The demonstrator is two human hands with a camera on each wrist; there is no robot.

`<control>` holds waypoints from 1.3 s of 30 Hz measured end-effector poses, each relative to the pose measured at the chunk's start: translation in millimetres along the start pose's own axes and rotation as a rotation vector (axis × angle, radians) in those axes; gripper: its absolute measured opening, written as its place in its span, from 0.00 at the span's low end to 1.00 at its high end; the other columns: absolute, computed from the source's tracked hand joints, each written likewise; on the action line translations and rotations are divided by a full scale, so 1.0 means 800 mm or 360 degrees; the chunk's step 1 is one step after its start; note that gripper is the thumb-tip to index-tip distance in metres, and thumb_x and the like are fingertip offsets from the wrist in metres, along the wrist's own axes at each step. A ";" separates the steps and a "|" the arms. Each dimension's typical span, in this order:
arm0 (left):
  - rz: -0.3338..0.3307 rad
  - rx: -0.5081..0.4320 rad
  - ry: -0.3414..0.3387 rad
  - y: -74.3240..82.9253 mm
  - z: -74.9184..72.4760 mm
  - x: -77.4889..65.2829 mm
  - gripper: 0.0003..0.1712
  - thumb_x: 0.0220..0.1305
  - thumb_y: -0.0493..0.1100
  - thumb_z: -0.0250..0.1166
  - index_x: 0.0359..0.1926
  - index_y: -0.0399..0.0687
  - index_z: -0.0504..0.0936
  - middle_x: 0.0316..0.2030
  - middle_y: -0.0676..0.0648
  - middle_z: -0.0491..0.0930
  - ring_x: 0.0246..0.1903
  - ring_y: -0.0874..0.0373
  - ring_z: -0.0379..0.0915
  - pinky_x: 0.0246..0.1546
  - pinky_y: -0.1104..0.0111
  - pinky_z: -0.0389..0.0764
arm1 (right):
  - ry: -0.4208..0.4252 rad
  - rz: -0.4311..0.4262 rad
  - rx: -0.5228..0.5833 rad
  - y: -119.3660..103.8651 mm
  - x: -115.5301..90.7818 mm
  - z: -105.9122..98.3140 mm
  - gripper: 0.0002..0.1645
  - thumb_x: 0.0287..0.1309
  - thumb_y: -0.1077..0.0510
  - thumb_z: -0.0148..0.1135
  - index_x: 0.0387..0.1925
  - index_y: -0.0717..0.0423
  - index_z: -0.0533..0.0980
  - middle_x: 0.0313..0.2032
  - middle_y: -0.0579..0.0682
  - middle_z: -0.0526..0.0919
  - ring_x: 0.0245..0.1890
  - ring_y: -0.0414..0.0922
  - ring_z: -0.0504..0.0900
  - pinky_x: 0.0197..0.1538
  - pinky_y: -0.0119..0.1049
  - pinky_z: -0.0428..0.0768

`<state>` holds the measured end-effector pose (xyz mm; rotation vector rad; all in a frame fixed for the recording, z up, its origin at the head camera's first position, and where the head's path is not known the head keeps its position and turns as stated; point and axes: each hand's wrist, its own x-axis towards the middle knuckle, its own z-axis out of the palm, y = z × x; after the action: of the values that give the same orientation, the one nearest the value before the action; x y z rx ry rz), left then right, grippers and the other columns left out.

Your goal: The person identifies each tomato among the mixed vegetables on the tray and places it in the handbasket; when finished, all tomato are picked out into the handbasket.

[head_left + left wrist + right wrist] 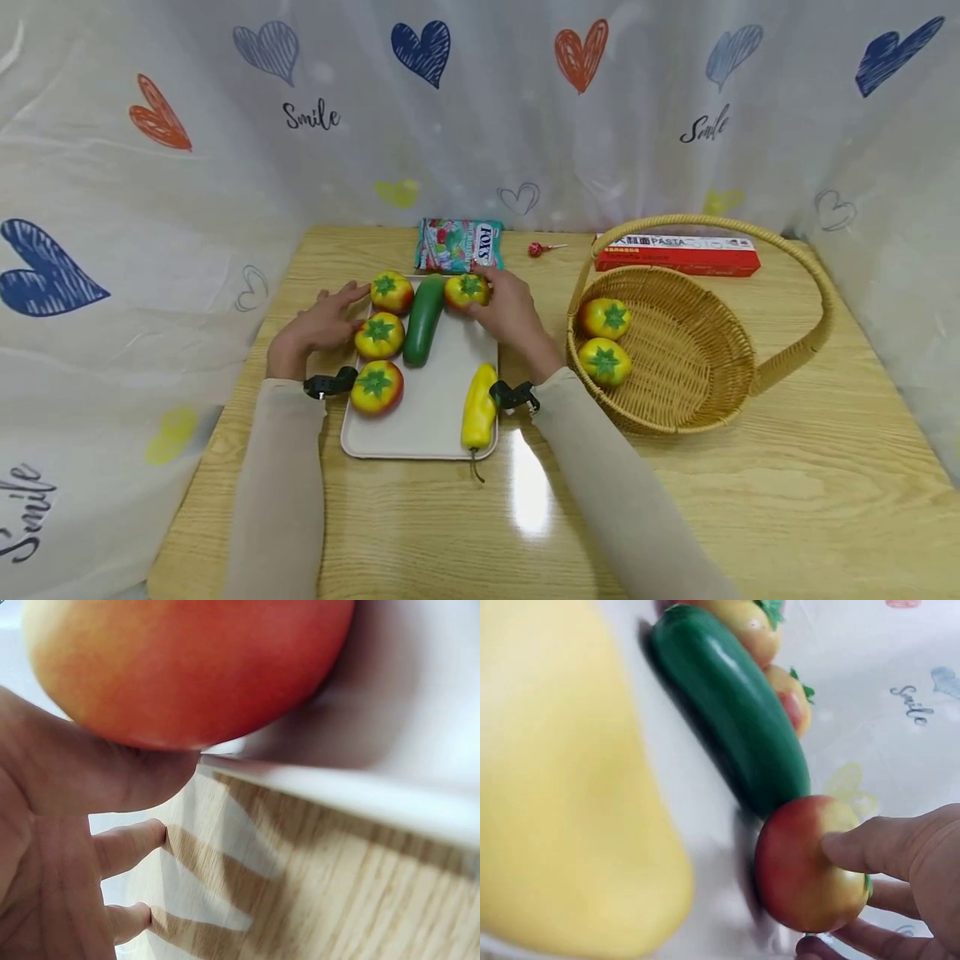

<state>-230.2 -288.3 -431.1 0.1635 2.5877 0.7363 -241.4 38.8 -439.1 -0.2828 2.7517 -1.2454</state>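
In the head view a white tray (pixel 442 417) holds several yellow-and-red tomatoes with green tops, a green cucumber (pixel 424 321) and a yellow pepper (pixel 479 408). My right hand (pixel 513 312) grips the tomato (pixel 466 291) at the tray's far right corner, thumb on its near side. The right wrist view shows this tomato (pixel 799 870) against the cucumber's end. My left hand (pixel 322 323) lies at the tray's left edge, fingers extended, beside the far left tomato (pixel 392 292) and middle left tomato (pixel 379 336). Its thumb (pixel 127 776) is right under a tomato (pixel 187 667).
A wicker basket (pixel 738 333) with a tall handle stands right of the tray, two tomatoes (pixel 604 362) inside. Behind are a FOX'S candy bag (pixel 459 246), a red lollipop (pixel 536 249) and a red pasta box (pixel 678 260). A printed curtain (pixel 495 125) borders the wooden table (pixel 420 533).
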 end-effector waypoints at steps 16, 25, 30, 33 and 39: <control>-0.0007 -0.0031 -0.0022 -0.002 0.000 0.001 0.40 0.84 0.46 0.55 0.89 0.53 0.53 0.89 0.35 0.36 0.83 0.20 0.17 0.71 0.15 0.26 | -0.0004 -0.0140 0.0152 -0.006 -0.036 -0.019 0.33 0.65 0.52 0.80 0.67 0.56 0.80 0.62 0.56 0.85 0.58 0.53 0.86 0.65 0.46 0.87; -0.0005 -0.0046 -0.0024 0.002 0.002 0.002 0.40 0.83 0.46 0.55 0.89 0.52 0.53 0.89 0.35 0.36 0.83 0.20 0.16 0.71 0.15 0.26 | -0.0118 -0.0315 0.0395 -0.019 -0.123 -0.093 0.35 0.64 0.54 0.81 0.70 0.50 0.79 0.67 0.48 0.83 0.61 0.51 0.88 0.67 0.44 0.86; -0.0010 -0.0027 -0.0025 0.003 0.002 0.003 0.40 0.83 0.45 0.55 0.89 0.52 0.53 0.89 0.34 0.35 0.83 0.20 0.17 0.71 0.15 0.26 | -0.0159 -0.0418 0.0494 0.009 -0.176 -0.138 0.34 0.62 0.62 0.81 0.69 0.54 0.80 0.65 0.52 0.84 0.62 0.50 0.87 0.66 0.37 0.86; -0.0002 -0.0006 -0.0019 0.004 0.001 0.002 0.40 0.84 0.45 0.54 0.89 0.52 0.52 0.89 0.34 0.35 0.83 0.19 0.18 0.71 0.15 0.27 | -0.0127 -0.0448 0.0473 0.035 -0.203 -0.164 0.34 0.62 0.66 0.80 0.68 0.55 0.81 0.65 0.53 0.83 0.60 0.45 0.88 0.64 0.32 0.85; -0.0006 0.0017 -0.0010 0.005 0.000 -0.001 0.40 0.84 0.45 0.53 0.89 0.50 0.52 0.88 0.33 0.35 0.83 0.18 0.19 0.72 0.15 0.28 | -0.0006 -0.0392 0.0330 0.083 -0.246 -0.212 0.34 0.61 0.67 0.80 0.67 0.48 0.82 0.65 0.49 0.85 0.59 0.35 0.87 0.62 0.25 0.84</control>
<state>-229.6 -284.9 -428.5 0.1643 2.5855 0.7198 -87.0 247.6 -373.2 -0.6174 2.6160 -1.5705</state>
